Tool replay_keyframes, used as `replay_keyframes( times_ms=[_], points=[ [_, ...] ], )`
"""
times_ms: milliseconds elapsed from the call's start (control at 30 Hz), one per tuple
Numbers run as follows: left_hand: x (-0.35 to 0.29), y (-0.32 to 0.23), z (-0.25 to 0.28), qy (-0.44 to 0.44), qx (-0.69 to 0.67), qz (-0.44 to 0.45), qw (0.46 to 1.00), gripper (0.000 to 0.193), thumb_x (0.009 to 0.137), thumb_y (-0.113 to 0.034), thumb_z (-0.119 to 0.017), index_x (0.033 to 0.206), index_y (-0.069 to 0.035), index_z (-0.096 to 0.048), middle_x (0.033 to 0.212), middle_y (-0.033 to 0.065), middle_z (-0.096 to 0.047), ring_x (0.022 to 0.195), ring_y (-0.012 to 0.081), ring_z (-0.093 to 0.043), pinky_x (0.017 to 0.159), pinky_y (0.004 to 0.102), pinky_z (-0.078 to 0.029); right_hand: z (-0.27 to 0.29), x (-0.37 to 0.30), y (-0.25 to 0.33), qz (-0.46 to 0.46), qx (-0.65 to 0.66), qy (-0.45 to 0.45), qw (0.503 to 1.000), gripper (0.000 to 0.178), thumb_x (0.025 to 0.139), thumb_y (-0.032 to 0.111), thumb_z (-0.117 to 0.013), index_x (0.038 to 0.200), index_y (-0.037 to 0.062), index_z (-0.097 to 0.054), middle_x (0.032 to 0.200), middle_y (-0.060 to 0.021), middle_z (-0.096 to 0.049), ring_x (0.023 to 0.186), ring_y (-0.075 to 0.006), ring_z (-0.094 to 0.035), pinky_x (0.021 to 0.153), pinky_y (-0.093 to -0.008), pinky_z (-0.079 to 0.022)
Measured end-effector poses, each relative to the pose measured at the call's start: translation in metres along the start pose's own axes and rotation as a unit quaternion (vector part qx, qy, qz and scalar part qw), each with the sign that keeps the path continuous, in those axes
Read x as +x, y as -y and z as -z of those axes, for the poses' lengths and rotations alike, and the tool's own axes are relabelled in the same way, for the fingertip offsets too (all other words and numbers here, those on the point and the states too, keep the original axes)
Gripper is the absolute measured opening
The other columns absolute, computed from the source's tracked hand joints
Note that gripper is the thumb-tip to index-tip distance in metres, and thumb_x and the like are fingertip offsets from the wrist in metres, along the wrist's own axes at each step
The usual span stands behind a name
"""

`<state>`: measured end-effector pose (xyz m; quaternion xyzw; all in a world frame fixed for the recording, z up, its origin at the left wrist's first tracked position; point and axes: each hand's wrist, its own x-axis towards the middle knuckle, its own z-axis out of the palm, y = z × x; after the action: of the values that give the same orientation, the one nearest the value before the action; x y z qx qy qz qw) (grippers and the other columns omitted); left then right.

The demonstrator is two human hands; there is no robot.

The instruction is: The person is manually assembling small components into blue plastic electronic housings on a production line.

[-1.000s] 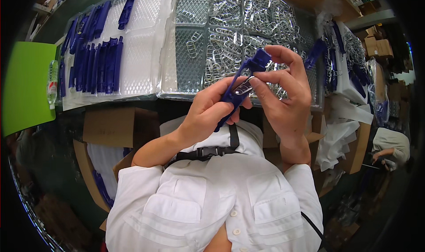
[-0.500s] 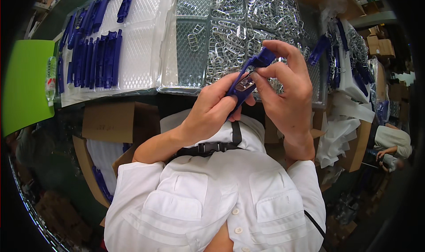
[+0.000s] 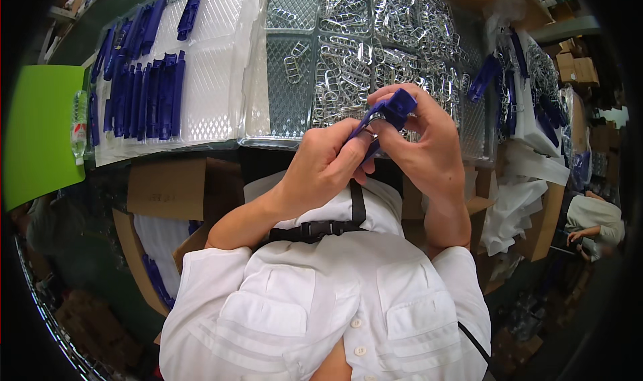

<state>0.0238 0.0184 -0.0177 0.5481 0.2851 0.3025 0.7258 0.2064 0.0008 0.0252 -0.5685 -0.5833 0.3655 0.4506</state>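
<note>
Between my two hands is a long blue plastic part (image 3: 400,102), tilted up to the right above the tray's near edge. My left hand (image 3: 329,155) is closed round its lower end. The fingers of my right hand (image 3: 423,140) wrap its upper end, and the thumb presses into its hollow side. A small shiny metal clip (image 3: 372,132) sits in that hollow, partly covered by my thumbs. Behind my hands, loose metal clips (image 3: 341,80) fill several compartments of a clear plastic tray (image 3: 278,123).
At the left, several blue parts (image 3: 161,100) lie in rows on a white-lined tray (image 3: 214,106). A clear bottle (image 3: 79,126) lies by a green panel (image 3: 40,133). Cardboard boxes (image 3: 166,190) stand below the table edge. More blue parts (image 3: 483,76) hang at right; another person (image 3: 593,220) works far right.
My right thumb has moved down and left, from the clip's edge into the blue part's hollow. My right fingers have curled round the part's upper end, which sits slightly lower.
</note>
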Motion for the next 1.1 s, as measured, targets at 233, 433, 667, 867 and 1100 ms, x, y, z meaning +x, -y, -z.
replay_keyframes(
  times_ms=[233, 433, 667, 867, 1100],
  points=[
    [0.01, 0.016, 0.001, -0.085, 0.018, 0.016, 0.996, 0.026, 0.106, -0.018, -0.054, 0.099, 0.003, -0.068, 0.067, 0.0063, -0.067, 0.058, 0.0104, -0.066, 0.054, 0.026, -0.054, -0.003, 0.008, -0.013, -0.046, -0.102, 0.037, 0.993, 0.019, 0.092, -0.003, -0.067, 0.11, -0.0012, -0.062, 0.105, -0.0068, -0.069, 0.095, -0.0109, -0.066, 0.087, -0.0275, -0.055],
    [0.005, 0.002, 0.014, -0.008, -0.049, 0.016, 0.999, 0.03, 0.109, -0.022, -0.054, 0.122, 0.003, -0.065, 0.094, 0.0092, -0.07, 0.08, 0.0105, -0.066, 0.073, 0.0266, -0.056, -0.001, 0.017, -0.026, 0.018, 0.12, 0.013, 0.993, 0.019, 0.089, 0.001, -0.07, 0.108, -0.0003, -0.066, 0.105, -0.0119, -0.07, 0.095, -0.0179, -0.069, 0.083, -0.0297, -0.055],
    [-0.022, -0.03, 0.022, -0.012, 0.222, -0.191, 0.956, 0.058, 0.093, -0.011, -0.074, 0.145, 0.006, -0.054, 0.116, 0.0206, -0.066, 0.099, 0.0243, -0.066, 0.089, 0.0321, -0.052, 0.006, -0.003, -0.021, 0.034, 0.29, -0.032, 0.956, 0.052, 0.088, 0.002, -0.078, 0.135, -0.0074, -0.058, 0.14, -0.0254, -0.06, 0.118, -0.0239, -0.065, 0.1, -0.0343, -0.052],
    [-0.011, -0.034, 0.022, -0.174, 0.313, -0.284, 0.889, 0.06, 0.075, 0.004, -0.084, 0.132, 0.005, -0.063, 0.117, 0.0184, -0.067, 0.098, 0.0258, -0.069, 0.084, 0.0331, -0.056, 0.015, -0.009, -0.039, 0.013, 0.23, -0.06, 0.971, 0.043, 0.09, -0.006, -0.073, 0.131, -0.0071, -0.061, 0.132, -0.0193, -0.065, 0.113, -0.0211, -0.067, 0.095, -0.0308, -0.054],
    [0.003, -0.032, 0.026, -0.224, 0.322, -0.269, 0.88, 0.059, 0.073, 0.007, -0.083, 0.13, 0.003, -0.064, 0.114, 0.0156, -0.067, 0.095, 0.0221, -0.069, 0.077, 0.0299, -0.057, 0.025, -0.007, -0.055, 0.009, 0.172, -0.037, 0.984, 0.036, 0.09, -0.008, -0.07, 0.125, -0.0029, -0.066, 0.128, -0.0153, -0.068, 0.107, -0.0179, -0.067, 0.09, -0.027, -0.054]
  ],
)
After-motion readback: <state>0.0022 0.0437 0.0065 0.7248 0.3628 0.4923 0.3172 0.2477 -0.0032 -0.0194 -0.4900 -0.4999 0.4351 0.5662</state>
